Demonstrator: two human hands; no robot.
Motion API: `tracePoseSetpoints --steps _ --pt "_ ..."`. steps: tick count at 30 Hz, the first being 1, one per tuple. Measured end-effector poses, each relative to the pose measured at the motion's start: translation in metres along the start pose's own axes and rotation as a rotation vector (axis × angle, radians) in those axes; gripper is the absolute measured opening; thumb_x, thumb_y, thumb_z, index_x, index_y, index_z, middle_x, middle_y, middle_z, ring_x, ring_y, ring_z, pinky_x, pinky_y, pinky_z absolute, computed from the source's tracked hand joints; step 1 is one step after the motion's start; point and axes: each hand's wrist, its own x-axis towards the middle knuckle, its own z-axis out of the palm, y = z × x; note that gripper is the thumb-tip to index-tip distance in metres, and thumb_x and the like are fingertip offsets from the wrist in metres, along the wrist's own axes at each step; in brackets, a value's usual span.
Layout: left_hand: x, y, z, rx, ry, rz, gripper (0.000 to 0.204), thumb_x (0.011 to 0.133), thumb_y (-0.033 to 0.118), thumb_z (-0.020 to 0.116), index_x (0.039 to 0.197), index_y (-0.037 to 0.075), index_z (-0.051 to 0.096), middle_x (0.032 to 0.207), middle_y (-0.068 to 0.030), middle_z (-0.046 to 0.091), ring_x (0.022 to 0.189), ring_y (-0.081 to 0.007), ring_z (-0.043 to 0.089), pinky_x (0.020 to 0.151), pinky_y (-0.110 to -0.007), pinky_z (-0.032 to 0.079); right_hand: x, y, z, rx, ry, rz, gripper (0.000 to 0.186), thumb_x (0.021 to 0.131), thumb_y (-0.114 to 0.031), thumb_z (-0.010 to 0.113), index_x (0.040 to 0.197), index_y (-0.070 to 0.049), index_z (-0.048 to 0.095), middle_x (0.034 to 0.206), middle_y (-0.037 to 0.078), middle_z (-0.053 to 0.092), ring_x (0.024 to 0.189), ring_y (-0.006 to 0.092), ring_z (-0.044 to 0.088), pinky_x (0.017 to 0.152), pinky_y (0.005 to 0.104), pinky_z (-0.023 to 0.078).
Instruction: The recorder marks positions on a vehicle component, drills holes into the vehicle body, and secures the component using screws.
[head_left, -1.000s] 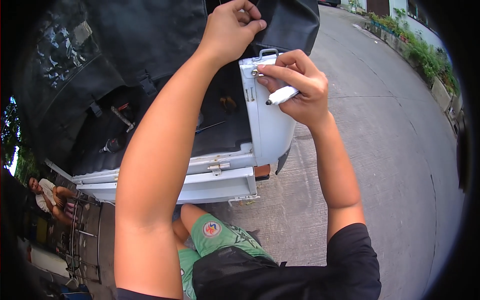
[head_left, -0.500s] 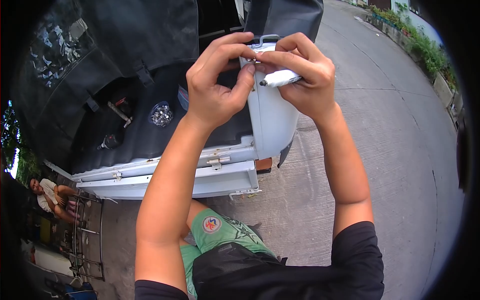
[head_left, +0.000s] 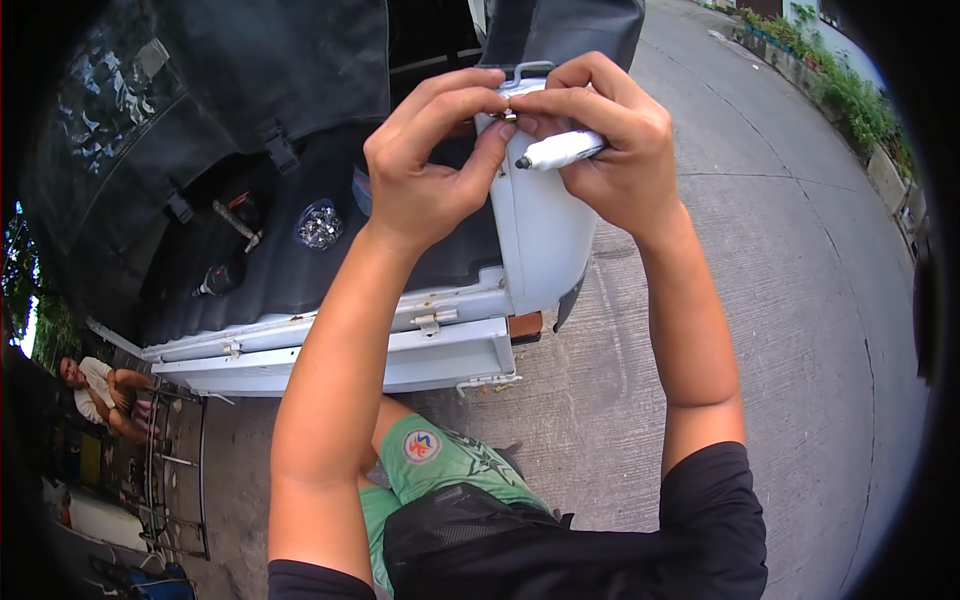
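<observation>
My left hand pinches at a small metal fitting on the top of the white rear corner post. My right hand meets it there, index finger and thumb at the fitting, with a white marker gripped across the palm, dark tip pointing left. Just beyond my fingers is a bent metal loop below the black vinyl cover. Which fingertips actually touch the fitting is partly hidden.
The truck bed's black liner holds a drill, a hammer and a container of small shiny parts. The lowered tailgate crosses below. A seated person is beside a metal frame. Paved road runs right.
My left hand came down from the black cover to join the right hand at the fitting. Over the last half second both hands shifted slightly upward, still pinched together.
</observation>
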Motion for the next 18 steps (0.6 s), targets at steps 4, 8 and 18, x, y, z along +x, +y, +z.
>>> tracePoseSetpoints --steps 4,8,18 --pt "0.002 -0.001 -0.001 0.06 -0.001 0.06 0.022 0.077 -0.005 0.079 0.097 0.004 0.076 0.11 -0.0113 0.076 0.091 -0.0199 0.076 0.072 -0.028 0.064 0.0 -0.003 -0.002 0.005 -0.03 0.021 0.032 0.073 -0.001 0.083 0.104 -0.009 0.08 0.092 0.006 0.068 0.08 0.0184 0.071 0.069 0.0293 0.058" --pt "0.002 -0.002 0.002 0.055 0.015 0.044 0.021 0.077 -0.005 0.079 0.095 0.004 0.075 0.109 -0.0109 0.076 0.089 -0.019 0.076 0.071 -0.027 0.064 -0.016 -0.014 -0.02 0.201 -0.024 0.151 0.039 0.096 -0.016 0.071 0.132 -0.004 0.063 0.103 0.009 0.062 0.088 0.0128 0.06 0.073 0.0233 0.047" --pt "0.001 -0.001 0.003 0.094 -0.019 0.064 0.022 0.08 -0.007 0.077 0.101 0.0 0.074 0.117 -0.0147 0.073 0.095 -0.0176 0.074 0.071 -0.026 0.066 -0.049 -0.028 -0.018 0.9 0.14 0.313 0.036 0.103 0.0 0.049 0.138 0.006 0.055 0.11 0.016 0.067 0.076 0.0156 0.067 0.068 0.0264 0.054"
